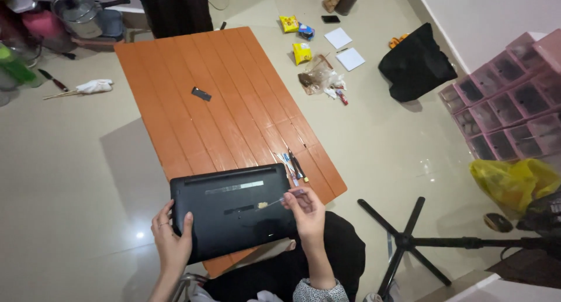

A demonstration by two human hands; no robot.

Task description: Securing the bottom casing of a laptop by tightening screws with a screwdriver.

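A black laptop (234, 211) lies upside down on the near end of an orange slatted table (222, 103). My left hand (170, 237) grips the laptop's left edge, thumb on its underside. My right hand (305, 211) holds a thin screwdriver with a clear handle (274, 202), its tip resting on the middle of the laptop's base. Several more small screwdrivers (293, 164) lie on the table just beyond the laptop's right corner. A small black part (201, 94) sits alone near the middle of the table.
A black tripod base (409, 240) stands on the floor at right, with a yellow bag (514, 182) and pink drawer units (508, 97) beyond. A black bag (416, 62), snack packets (302, 52) and papers lie past the table. Pots (79, 12) stand at far left.
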